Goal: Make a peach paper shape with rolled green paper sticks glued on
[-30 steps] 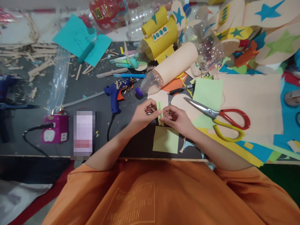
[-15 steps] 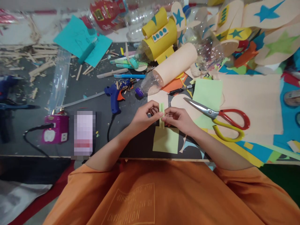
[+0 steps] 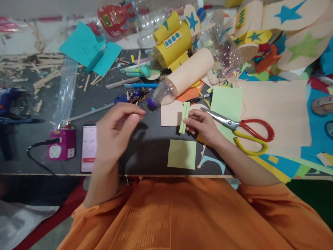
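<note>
Between the thumb and fingers of my right hand [image 3: 201,123] is a narrow folded strip of light green paper [image 3: 185,118], held upright above the table. My left hand [image 3: 118,128] is raised off to the left with its fingers curved and thumb apart, and nothing shows in it. Behind that hand lies a blue glue gun [image 3: 127,97], its handle mostly covered. A small light green paper square [image 3: 181,154] rests near the table edge below the strip. To the right, large scissors [image 3: 234,125] with red and yellow handles lie across a green sheet [image 3: 226,102].
A paper-wrapped plastic bottle [image 3: 192,73] and a yellow-covered bottle [image 3: 173,45] lie beyond my hands. At the left are a phone [image 3: 88,149], a purple power adapter [image 3: 62,144] and scattered wood sticks [image 3: 49,76]. A large peach sheet [image 3: 278,114] covers the right.
My left hand has let go of the green paper strip and moved left over the glue gun. My right hand has kept the strip and shifted slightly right and up.
</note>
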Demonstrator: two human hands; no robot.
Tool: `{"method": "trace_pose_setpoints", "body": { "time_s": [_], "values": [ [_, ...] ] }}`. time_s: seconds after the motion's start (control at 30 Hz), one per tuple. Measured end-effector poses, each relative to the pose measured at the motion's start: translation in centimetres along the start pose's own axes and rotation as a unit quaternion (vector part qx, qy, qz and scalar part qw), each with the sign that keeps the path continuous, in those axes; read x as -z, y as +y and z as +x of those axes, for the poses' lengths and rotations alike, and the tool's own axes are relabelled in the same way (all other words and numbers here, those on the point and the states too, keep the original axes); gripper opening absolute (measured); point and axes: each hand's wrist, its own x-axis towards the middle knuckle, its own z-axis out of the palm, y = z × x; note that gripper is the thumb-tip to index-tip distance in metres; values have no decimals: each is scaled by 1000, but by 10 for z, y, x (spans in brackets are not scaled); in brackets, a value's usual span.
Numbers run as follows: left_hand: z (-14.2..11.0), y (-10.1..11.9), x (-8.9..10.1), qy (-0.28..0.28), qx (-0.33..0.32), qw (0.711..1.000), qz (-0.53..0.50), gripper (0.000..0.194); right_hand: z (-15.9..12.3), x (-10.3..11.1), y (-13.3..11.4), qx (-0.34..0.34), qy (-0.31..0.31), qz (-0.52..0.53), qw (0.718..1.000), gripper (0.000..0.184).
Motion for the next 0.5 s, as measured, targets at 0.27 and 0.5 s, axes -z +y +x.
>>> {"method": "trace_pose_setpoints", "body": {
  "time_s": [0.27, 0.5],
  "values": [
    [5, -39, 10, -107, 273, 870, 397, 35, 4, 1, 2, 19, 29, 43, 998, 40],
    [12, -40, -5, -82, 281, 862, 413, 34, 5, 2, -2, 20, 49, 78, 996, 38]
  ]
}}
